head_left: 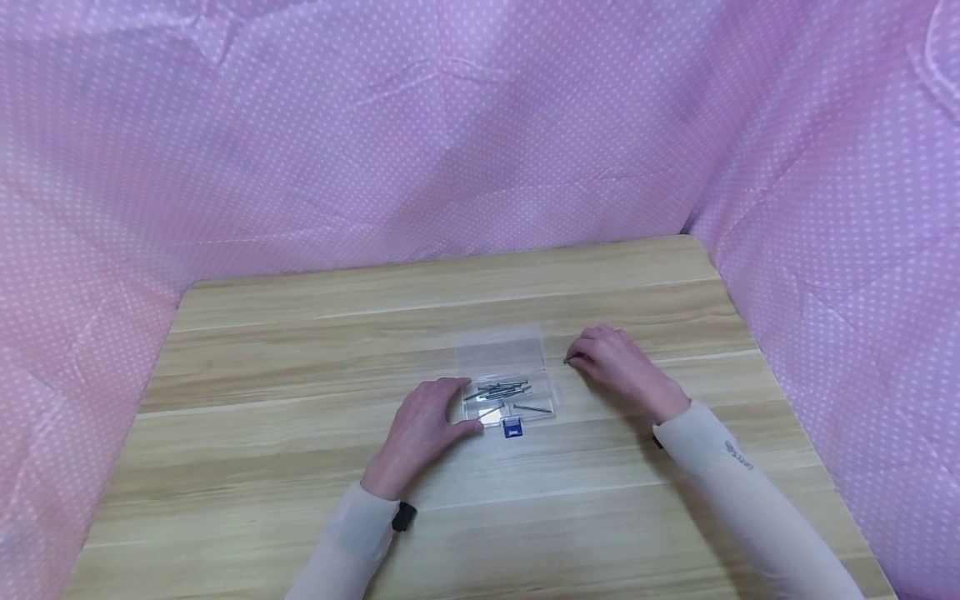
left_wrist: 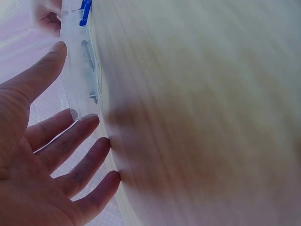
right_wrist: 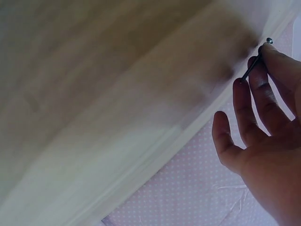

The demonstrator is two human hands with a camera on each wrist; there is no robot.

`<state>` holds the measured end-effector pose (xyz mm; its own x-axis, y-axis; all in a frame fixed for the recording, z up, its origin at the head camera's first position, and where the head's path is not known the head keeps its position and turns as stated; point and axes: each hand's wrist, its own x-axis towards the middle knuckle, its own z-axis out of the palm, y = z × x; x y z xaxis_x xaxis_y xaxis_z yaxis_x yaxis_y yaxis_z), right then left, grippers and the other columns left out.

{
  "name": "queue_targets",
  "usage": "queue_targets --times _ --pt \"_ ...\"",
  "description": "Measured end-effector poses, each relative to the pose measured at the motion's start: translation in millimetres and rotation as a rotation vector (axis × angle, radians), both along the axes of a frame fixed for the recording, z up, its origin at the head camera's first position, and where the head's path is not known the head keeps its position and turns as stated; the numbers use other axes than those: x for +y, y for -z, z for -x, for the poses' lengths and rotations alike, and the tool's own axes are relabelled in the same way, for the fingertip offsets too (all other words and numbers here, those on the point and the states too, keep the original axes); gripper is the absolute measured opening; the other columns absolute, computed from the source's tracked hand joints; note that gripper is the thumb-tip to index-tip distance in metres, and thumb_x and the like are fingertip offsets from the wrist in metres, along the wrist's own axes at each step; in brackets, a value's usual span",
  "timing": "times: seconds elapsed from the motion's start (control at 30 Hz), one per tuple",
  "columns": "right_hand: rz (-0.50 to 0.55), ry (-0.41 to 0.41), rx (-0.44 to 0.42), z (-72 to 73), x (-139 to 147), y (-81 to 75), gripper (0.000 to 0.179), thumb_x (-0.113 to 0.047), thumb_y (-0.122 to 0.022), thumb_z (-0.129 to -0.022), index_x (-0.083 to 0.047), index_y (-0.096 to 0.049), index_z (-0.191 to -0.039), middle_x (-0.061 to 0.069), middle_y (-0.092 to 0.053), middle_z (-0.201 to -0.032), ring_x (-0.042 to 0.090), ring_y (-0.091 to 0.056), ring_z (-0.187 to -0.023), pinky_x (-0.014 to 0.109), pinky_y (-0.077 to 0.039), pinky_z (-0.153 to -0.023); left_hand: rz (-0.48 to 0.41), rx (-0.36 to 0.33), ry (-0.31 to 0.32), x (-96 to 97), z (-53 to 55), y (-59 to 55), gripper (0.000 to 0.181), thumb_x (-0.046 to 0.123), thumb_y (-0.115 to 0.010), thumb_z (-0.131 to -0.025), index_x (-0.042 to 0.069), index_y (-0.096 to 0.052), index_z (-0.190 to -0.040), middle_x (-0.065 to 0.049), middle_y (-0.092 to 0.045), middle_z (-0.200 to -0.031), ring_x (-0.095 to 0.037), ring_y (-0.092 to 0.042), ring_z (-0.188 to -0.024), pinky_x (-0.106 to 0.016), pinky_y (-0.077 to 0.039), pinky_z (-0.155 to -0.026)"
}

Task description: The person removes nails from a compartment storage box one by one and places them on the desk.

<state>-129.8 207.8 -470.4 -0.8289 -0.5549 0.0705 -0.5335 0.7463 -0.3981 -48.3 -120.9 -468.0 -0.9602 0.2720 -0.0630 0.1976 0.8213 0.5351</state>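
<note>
A clear plastic box (head_left: 553, 400) lies on the table with its lid (head_left: 500, 348) laid back and a blue latch (head_left: 513, 427) at its front. Several metal screws (head_left: 501, 390) are heaped in the rear part, and two lie nearer the front. My left hand (head_left: 423, 425) holds the box at its left end, thumb by the front edge and fingers round the side. To the right of the box, my right hand (head_left: 617, 365) pinches one dark screw (right_wrist: 251, 67) between thumb and fingertips, its head poking out past the thumb in the right wrist view.
The wood-grain table (head_left: 262, 433) reaches out on all sides of the box. Pink dotted cloth (head_left: 450, 150) hangs behind the table and along both sides. A dark wrist strap piece (head_left: 403, 517) shows at the left sleeve.
</note>
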Motion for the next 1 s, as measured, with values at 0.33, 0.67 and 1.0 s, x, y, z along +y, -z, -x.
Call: queue_targets --times 0.33,0.67,1.0 --pt "-0.002 0.007 0.005 -0.3 -2 1.8 0.011 -0.008 -0.076 -0.093 -0.008 -0.078 -0.103 0.006 -0.073 -0.102 0.029 -0.064 -0.100 0.049 -0.051 -0.089 -0.003 -0.013 -0.005 -0.8 -0.2 -1.3 0.074 0.043 -0.089 -0.079 0.007 -0.064 -0.138 -0.012 -0.068 -0.132 -0.034 -0.061 -0.121 -0.051 -0.049 -0.104" --pt "-0.040 0.045 0.063 -7.4 -3 -4.0 0.012 -0.015 -0.079 -0.092 -0.014 -0.079 -0.104 0.004 -0.074 -0.105 0.030 -0.064 -0.102 0.050 -0.049 -0.087 -0.005 -0.017 -0.009 -1.6 0.5 -0.4 0.074 0.043 -0.089 -0.079 0.008 -0.063 -0.139 -0.011 -0.068 -0.133 -0.033 -0.061 -0.122 -0.050 -0.049 -0.105" --pt "0.054 0.001 0.195 -23.6 -8 -13.3 0.011 -0.007 -0.079 -0.089 -0.007 -0.078 -0.100 0.008 -0.074 -0.100 0.030 -0.068 -0.095 0.049 -0.055 -0.087 -0.004 -0.032 -0.015 -1.9 0.3 -3.2 0.074 0.043 -0.090 -0.079 0.008 -0.063 -0.139 -0.012 -0.067 -0.134 -0.034 -0.060 -0.123 -0.050 -0.048 -0.106"
